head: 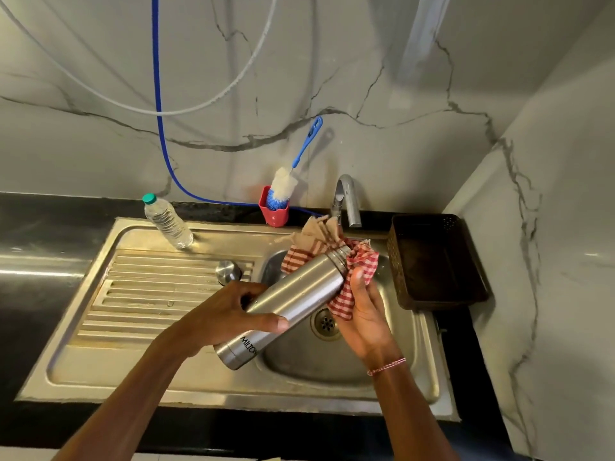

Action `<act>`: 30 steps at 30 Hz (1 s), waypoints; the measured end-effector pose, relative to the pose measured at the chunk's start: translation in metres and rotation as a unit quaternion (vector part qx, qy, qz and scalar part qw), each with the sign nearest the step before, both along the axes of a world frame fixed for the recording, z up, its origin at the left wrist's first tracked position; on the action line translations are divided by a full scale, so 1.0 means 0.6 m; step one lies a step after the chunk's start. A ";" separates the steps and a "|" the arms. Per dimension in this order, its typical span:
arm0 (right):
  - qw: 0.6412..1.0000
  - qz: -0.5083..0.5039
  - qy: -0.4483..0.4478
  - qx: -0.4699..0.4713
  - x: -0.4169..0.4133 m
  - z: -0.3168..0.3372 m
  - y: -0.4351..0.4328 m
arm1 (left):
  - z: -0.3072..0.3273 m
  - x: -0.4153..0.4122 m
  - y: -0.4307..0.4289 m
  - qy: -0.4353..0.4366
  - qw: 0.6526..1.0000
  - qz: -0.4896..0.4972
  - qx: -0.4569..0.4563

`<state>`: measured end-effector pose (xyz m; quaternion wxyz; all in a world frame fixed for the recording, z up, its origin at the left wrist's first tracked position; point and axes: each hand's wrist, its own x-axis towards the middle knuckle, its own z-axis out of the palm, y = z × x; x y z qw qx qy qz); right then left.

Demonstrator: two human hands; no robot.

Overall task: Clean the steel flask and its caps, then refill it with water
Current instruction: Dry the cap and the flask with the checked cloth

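Left hand [229,311] grips the tilted steel flask [299,291] around its middle above the sink basin [332,364], while the right hand [366,314] wraps a red checked cloth [362,261] against its uncapped neck; one steel cap [228,271] rests on the drainboard [149,287] nearby.

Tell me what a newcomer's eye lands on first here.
The steel flask, tilted over the sink: the left hand grips its body, the right hand holds a red checked cloth at its neck. Behind, a bottle brush stands in a red holder; a steel cap sits on the drainboard.
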<state>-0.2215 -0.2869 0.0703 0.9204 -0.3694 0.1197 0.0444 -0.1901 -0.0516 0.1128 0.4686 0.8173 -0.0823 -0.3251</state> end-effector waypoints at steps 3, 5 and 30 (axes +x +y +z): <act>1.000 -0.015 -0.013 -0.009 -0.001 -0.004 -0.004 | 0.019 0.006 -0.004 0.082 0.996 0.000 -0.029; 1.000 -0.018 -0.019 0.003 0.001 0.000 -0.006 | 0.027 0.006 -0.013 0.097 0.994 -0.002 -0.042; 0.990 -0.127 0.058 -0.013 0.027 0.015 -0.011 | -0.012 -0.049 -0.021 0.226 0.903 0.244 -0.272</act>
